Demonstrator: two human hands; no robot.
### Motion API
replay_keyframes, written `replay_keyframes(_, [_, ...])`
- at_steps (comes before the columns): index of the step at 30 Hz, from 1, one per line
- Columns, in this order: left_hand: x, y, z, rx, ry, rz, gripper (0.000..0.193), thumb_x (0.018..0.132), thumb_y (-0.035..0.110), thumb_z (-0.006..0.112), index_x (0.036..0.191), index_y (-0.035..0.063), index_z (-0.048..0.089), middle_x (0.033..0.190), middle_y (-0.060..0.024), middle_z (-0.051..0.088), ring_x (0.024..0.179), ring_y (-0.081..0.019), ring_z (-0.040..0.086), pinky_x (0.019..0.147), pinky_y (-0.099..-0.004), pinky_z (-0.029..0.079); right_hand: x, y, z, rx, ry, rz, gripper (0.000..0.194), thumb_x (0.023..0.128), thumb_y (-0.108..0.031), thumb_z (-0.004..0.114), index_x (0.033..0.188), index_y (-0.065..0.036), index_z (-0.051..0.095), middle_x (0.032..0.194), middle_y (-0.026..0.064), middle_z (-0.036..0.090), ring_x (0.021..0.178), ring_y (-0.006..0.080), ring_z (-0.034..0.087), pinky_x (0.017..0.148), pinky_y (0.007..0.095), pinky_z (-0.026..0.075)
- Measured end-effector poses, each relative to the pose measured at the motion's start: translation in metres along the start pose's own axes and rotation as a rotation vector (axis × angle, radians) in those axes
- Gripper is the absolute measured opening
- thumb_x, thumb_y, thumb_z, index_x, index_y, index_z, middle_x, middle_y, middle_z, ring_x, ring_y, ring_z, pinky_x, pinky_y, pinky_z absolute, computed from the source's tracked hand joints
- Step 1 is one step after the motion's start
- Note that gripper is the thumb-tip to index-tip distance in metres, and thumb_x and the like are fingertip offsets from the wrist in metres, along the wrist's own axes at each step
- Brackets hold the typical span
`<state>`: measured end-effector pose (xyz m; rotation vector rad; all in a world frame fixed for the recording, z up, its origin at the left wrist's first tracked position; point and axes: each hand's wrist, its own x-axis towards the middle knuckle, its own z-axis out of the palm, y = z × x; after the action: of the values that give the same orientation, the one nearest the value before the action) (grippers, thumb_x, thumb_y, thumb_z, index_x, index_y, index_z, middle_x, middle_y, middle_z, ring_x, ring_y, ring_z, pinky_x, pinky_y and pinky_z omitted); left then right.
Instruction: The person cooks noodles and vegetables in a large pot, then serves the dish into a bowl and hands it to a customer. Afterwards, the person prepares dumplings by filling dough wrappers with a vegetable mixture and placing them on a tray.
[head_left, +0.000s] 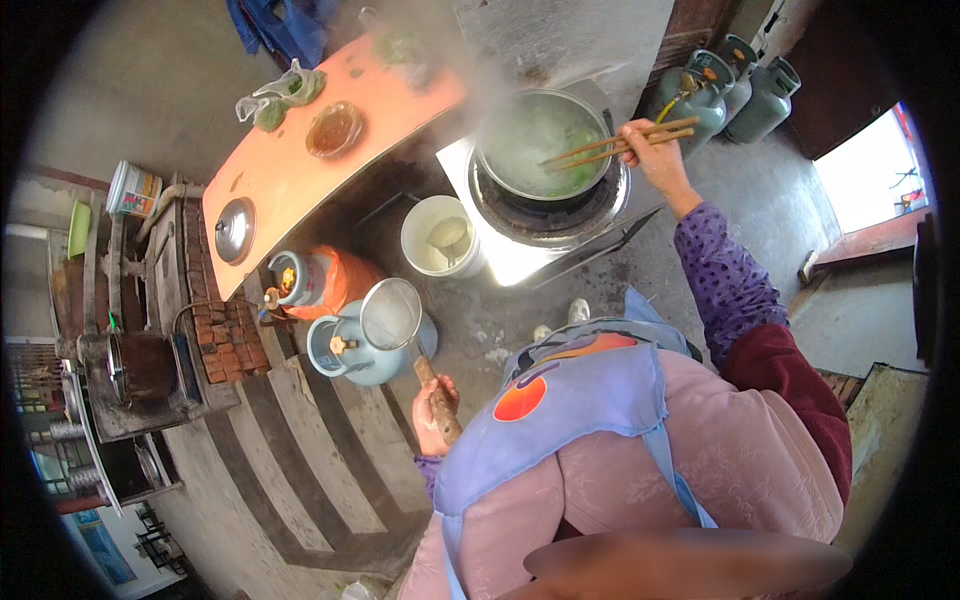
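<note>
My right hand (655, 159) grips a pair of long wooden chopsticks (611, 148), their tips in the steaming liquid of a large metal pot (487, 154) on a round gas burner. Green leaves (581, 161) float near the tips. Low on the other side, my left hand (433, 411) is closed around the wooden handle of a wire-mesh strainer (391, 315); its bowl is held over a gas cylinder. Beside the stove stands a white bucket (414, 247) with a ladle (448, 234) in pale liquid. Steam partly hides the pot's contents.
An orange table (281, 180) bears a bowl of brown sauce (334, 129), a metal lid (235, 231) and bagged greens (298, 84). Blue-grey gas cylinders (364, 352) stand left of me; several more (765, 101) are beyond the stove, near the open doorway (870, 180).
</note>
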<state>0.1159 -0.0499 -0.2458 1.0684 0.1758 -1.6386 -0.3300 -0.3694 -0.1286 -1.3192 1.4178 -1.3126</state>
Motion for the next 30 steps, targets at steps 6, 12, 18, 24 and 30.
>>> replay_keyframes(6, [-0.004,-0.001,-0.007,-0.029,0.025,-0.015,0.018,0.083,0.013,0.062,0.095,0.0017,0.055,0.086,-0.0077,0.060,0.078,-0.0183,0.059,0.071,-0.0274,0.052,0.022,-0.028,0.008,0.000,0.016,-0.191,0.022,0.095,-0.025,0.054,0.093,-0.004,0.062,0.074,-0.0020,0.058,0.060,0.0041,0.050,0.054,0.0181,0.042])
replay_keyframes(12, [-0.007,0.000,-0.014,-0.010,-0.009,-0.039,0.018,0.083,0.012,0.062,0.096,0.0018,0.055,0.087,-0.0075,0.060,0.080,-0.0179,0.059,0.071,-0.0269,0.051,0.040,0.015,0.069,-0.145,-0.049,-0.553,0.020,0.091,-0.020,0.059,0.097,-0.001,0.063,0.086,0.0053,0.062,0.079,0.0171,0.060,0.071,0.0292,0.047])
replay_keyframes(18, [-0.013,0.001,-0.011,0.033,0.028,-0.010,0.021,0.082,0.013,0.063,0.097,0.0006,0.054,0.086,-0.0082,0.059,0.078,-0.0183,0.059,0.071,-0.0269,0.051,0.030,0.014,0.070,-0.384,-0.401,-0.458,0.019,0.090,-0.023,0.060,0.097,-0.006,0.064,0.088,0.0072,0.062,0.080,0.0196,0.059,0.073,0.0297,0.047])
replay_keyframes(24, [-0.007,0.000,-0.008,0.057,0.051,0.034,0.023,0.082,0.014,0.064,0.097,0.0000,0.054,0.086,-0.0088,0.059,0.077,-0.0183,0.059,0.070,-0.0267,0.051,0.029,-0.057,-0.017,-0.288,-0.091,-0.267,0.024,0.092,-0.027,0.057,0.086,-0.004,0.064,0.074,-0.0009,0.059,0.062,0.0070,0.053,0.056,0.0218,0.045])
replay_keyframes(30, [0.001,0.001,0.005,0.037,0.016,-0.016,0.026,0.082,0.013,0.064,0.100,-0.0012,0.054,0.086,-0.0086,0.059,0.078,-0.0179,0.059,0.070,-0.0270,0.051,0.048,-0.085,-0.148,-0.134,0.499,-0.268,0.035,0.093,-0.038,0.055,0.091,-0.005,0.067,0.073,0.0034,0.063,0.058,0.0075,0.057,0.052,0.0211,0.046])
